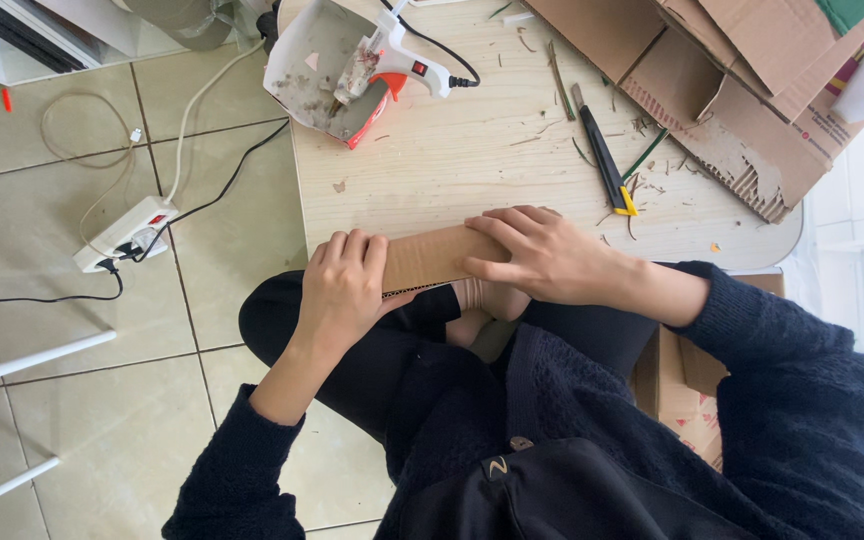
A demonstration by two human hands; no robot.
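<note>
**Cardboard strip pressed at table edge, both hands on**

I see the left hand curled over the left end of a brown cardboard strip, fingers wrapped on top, thumb hidden beneath. The right hand lies flat with fingers spread, pressing down on the strip's right part. The strip sits on the near edge of the pale wood table, partly overhanging the lap.

My judgement: even pressure from both hands, with the strip's edge kept parallel to the table edge, keeps it from slipping or creasing crooked.

From the strip, at 1 o'clock lies a yellow-tipped utility knife; at 11 o'clock, a white glue gun rests on a scrap tray. Torn cardboard sheets sit at 2 o'clock. The tabletop carries shavings. At 9 o'clock, a power strip lies on a tiled floor.
</note>
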